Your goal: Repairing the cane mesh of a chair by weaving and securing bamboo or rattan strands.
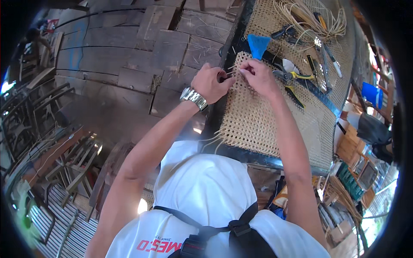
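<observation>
Our left hand and right hand pinch thin pale cane strands at the top edge of the honeycomb-woven tan cane panel, framed in black, beside blue bristles.

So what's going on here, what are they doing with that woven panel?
A person is working on a woven cane panel set in a dark frame. The left hand, a metal watch on its wrist, and the right hand meet at the panel's upper corner, pinching thin cane strands. A blue brush, pliers and loose cane lie nearby.
</observation>
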`<action>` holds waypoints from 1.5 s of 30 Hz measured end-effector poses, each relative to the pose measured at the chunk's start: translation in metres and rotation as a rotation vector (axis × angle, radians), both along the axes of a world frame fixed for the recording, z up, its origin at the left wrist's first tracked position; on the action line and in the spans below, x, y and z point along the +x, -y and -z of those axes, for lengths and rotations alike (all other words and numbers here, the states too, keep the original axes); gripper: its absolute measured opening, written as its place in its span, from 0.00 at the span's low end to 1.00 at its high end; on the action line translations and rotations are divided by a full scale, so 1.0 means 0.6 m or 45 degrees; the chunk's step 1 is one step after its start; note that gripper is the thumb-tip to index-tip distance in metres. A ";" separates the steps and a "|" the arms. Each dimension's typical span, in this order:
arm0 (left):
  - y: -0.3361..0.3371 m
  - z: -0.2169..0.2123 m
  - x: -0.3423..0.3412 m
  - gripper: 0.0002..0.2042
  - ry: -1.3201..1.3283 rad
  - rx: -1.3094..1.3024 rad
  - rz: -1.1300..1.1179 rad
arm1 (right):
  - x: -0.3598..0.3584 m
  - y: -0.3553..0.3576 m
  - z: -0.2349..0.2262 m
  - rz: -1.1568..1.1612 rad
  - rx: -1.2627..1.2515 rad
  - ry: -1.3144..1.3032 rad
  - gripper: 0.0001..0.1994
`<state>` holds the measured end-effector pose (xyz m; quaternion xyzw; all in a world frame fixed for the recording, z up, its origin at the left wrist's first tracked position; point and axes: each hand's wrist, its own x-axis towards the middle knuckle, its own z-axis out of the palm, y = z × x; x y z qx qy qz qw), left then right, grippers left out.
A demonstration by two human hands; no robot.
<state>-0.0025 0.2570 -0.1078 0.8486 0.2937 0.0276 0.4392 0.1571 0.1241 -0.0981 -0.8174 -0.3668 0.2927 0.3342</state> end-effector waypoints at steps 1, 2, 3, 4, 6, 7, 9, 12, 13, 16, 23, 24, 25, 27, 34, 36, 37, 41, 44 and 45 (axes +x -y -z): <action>0.004 -0.006 0.002 0.12 -0.115 0.044 0.043 | 0.005 0.004 -0.003 -0.005 0.018 -0.007 0.06; 0.010 0.001 0.009 0.11 -0.084 0.033 -0.013 | 0.009 0.008 -0.006 -0.061 0.006 -0.037 0.06; 0.014 0.002 0.012 0.11 -0.090 0.048 -0.018 | 0.011 0.011 -0.009 -0.117 -0.007 -0.066 0.07; 0.017 0.003 0.014 0.11 -0.107 0.080 -0.048 | 0.012 0.011 -0.013 -0.122 0.007 -0.072 0.07; 0.025 0.008 0.017 0.11 -0.155 0.137 -0.092 | 0.009 0.005 -0.018 -0.315 0.093 0.044 0.08; 0.028 0.013 0.017 0.11 -0.158 0.146 -0.095 | 0.010 0.006 -0.011 -0.319 0.102 0.041 0.08; 0.031 0.017 0.020 0.11 -0.113 0.124 -0.160 | 0.014 0.002 0.009 -0.481 0.227 0.175 0.09; 0.033 0.020 0.022 0.11 -0.126 0.057 -0.203 | 0.020 -0.002 0.024 -0.499 0.254 0.092 0.10; 0.031 0.023 0.021 0.10 -0.122 -0.016 -0.217 | 0.022 -0.004 0.029 -0.527 0.300 0.024 0.10; 0.029 0.021 0.022 0.11 -0.159 -0.131 -0.263 | 0.020 -0.006 0.031 -0.542 0.338 0.048 0.09; 0.033 0.015 0.023 0.14 -0.220 -0.018 -0.203 | 0.025 -0.002 0.052 -0.519 0.470 -0.031 0.06; 0.033 0.011 0.027 0.14 -0.250 0.017 -0.179 | 0.028 -0.002 0.055 -0.516 0.462 -0.081 0.06; 0.033 0.006 0.030 0.14 -0.278 0.051 -0.154 | 0.031 -0.002 0.057 -0.512 0.453 -0.129 0.06; 0.033 -0.002 0.033 0.13 -0.270 0.066 -0.115 | 0.033 0.000 0.056 -0.529 0.481 -0.076 0.06; 0.041 -0.008 -0.013 0.11 -0.092 0.187 -0.210 | 0.026 -0.006 0.022 -0.639 0.415 0.154 0.05; 0.048 -0.006 -0.015 0.10 -0.082 0.185 -0.190 | 0.030 -0.006 0.021 -0.678 0.399 0.187 0.05; 0.050 -0.008 -0.015 0.09 -0.075 0.183 -0.169 | 0.032 -0.006 0.021 -0.716 0.384 0.216 0.05; 0.047 -0.007 -0.010 0.09 -0.093 0.138 -0.161 | 0.036 -0.011 0.023 -0.748 0.416 0.239 0.03; 0.050 -0.005 -0.015 0.09 -0.098 0.073 -0.154 | 0.029 -0.012 0.021 -0.808 0.436 0.322 0.02; 0.050 -0.004 -0.015 0.09 -0.107 0.080 -0.171 | 0.028 -0.015 0.017 -0.804 0.380 0.279 0.03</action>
